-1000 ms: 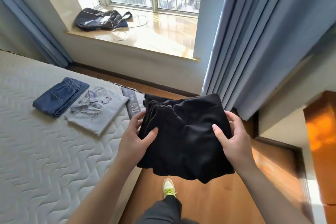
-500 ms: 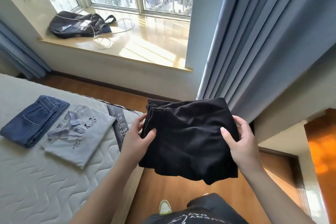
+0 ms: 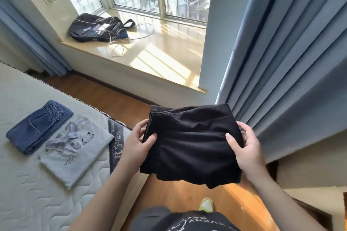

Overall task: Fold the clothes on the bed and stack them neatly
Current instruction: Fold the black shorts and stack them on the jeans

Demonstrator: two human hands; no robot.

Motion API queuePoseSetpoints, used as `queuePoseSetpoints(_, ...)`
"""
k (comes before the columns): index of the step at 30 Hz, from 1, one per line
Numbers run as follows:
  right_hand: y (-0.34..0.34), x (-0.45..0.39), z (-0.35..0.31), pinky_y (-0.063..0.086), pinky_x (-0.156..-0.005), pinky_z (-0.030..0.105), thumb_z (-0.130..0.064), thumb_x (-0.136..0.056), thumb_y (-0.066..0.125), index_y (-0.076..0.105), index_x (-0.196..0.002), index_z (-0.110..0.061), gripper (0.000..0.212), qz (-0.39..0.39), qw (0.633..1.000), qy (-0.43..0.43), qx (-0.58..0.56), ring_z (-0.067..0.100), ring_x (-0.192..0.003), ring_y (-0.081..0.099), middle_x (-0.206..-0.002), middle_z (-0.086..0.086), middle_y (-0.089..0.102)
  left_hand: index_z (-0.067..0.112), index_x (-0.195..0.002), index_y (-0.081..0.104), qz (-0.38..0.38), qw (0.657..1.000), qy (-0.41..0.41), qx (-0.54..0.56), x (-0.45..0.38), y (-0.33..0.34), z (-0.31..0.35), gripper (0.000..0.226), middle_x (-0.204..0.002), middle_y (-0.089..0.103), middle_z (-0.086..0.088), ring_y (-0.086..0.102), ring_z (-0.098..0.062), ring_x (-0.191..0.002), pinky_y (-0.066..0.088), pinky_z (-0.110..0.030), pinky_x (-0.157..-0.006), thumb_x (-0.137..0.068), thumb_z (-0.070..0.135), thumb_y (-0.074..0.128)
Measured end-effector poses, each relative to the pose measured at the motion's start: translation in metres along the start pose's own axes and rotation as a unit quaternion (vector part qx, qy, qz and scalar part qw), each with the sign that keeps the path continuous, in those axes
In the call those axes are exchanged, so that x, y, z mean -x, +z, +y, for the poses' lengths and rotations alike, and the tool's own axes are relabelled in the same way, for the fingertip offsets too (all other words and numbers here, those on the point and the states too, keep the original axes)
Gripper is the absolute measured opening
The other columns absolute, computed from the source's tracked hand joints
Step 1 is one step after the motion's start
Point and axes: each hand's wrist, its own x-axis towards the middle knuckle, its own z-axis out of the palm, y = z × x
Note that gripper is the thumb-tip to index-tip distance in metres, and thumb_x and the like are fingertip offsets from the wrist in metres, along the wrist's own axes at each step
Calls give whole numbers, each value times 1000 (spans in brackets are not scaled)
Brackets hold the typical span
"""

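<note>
A folded black garment (image 3: 191, 142) hangs in the air over the wooden floor, just off the bed's corner. My left hand (image 3: 138, 141) grips its left edge and my right hand (image 3: 244, 146) grips its right edge, thumbs on top. On the white quilted bed (image 3: 28, 189) at the left lie two folded pieces side by side: blue jeans (image 3: 37, 127) and a grey printed T-shirt (image 3: 75, 150).
A window ledge (image 3: 159, 62) ahead holds a dark bag (image 3: 97, 28) and a white cable. Blue curtains (image 3: 281, 52) hang close on the right. Wooden floor (image 3: 178, 195) lies under my hands, with my shoe (image 3: 206, 204) on it.
The view has tilted up and swung right, so the bed and folded pieces sit farther left. Both hands still hold the black garment, which looks a little flatter.
</note>
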Motion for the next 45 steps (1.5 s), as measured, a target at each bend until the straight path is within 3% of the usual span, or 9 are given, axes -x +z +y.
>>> queuePoseSetpoints(5,16,-62,-9,47,-78,5,-50,-84,64,49,-117,-58,37,-40,999,-32,-8,-7,-105,59,-114,-24,63,52,-116,56,37,999,-15,32,-25,0,9,41,-108,69,23,67,-1,-100,53,-21,-80,-90,23,68)
queuePoseSetpoints(8,41,-96,-15,48,-83,12,-52,-84,64,50,-118,-59,38,-87,996,-35,-11,-3,-105,61,-114,-21,65,50,-120,57,78,995,-31,58,-42,-12,5,45,-114,69,15,67,-6,-105,52,-27,-87,-79,36,70)
queuePoseSetpoints(11,75,-129,-23,49,-76,8,-51,-84,64,51,-119,-56,38,-124,991,-45,-5,-4,-101,62,-110,-24,66,46,-120,58,117,989,-36,81,-64,-30,-6,49,-115,71,9,67,-10,-107,51,-29,-90,-73,41,72)
queuePoseSetpoints(20,169,-215,-72,47,-85,21,-40,-90,64,51,-124,-52,39,-201,975,-84,39,-5,-102,61,-111,-24,65,54,-117,57,111,981,-50,152,-135,-88,-21,47,-116,66,23,63,0,-110,52,-12,-79,-83,26,72)
queuePoseSetpoints(25,219,-248,-95,49,-86,26,-35,-91,65,52,-125,-50,40,-225,970,-88,10,1,-100,63,-108,-19,67,52,-116,56,170,972,-46,153,-175,-118,-23,46,-112,68,21,64,-1,-107,49,-27,-94,-89,18,70)
queuePoseSetpoints(30,259,-280,-113,49,-84,25,-33,-91,65,52,-126,-47,39,-259,961,-95,2,-1,-99,64,-110,-20,66,56,-116,57,207,964,-59,159,-205,-140,-21,48,-115,68,21,65,-5,-109,49,-34,-98,-71,46,73)
queuePoseSetpoints(35,300,-330,-130,48,-80,19,-32,-91,66,53,-122,-48,38,-295,948,-113,27,-4,-97,63,-111,-21,65,58,-113,57,253,950,-78,163,-241,-149,-23,50,-113,69,18,67,-5,-105,50,-34,-95,-66,52,72)
queuePoseSetpoints(42,366,-422,-143,48,-83,18,-33,-92,63,50,-118,-56,37,-368,921,-119,40,-9,-102,59,-113,-32,61,52,-120,58,308,928,-86,193,-310,-155,-16,49,-119,68,15,67,-7,-106,53,-17,-78,-79,31,73)
queuePoseSetpoints(45,397,-460,-151,48,-83,20,-38,-92,63,48,-120,-55,36,-391,911,-121,51,-11,-102,58,-114,-33,60,51,-123,56,339,913,-100,202,-337,-159,-11,49,-122,67,13,66,-10,-109,53,-25,-84,-86,22,72)
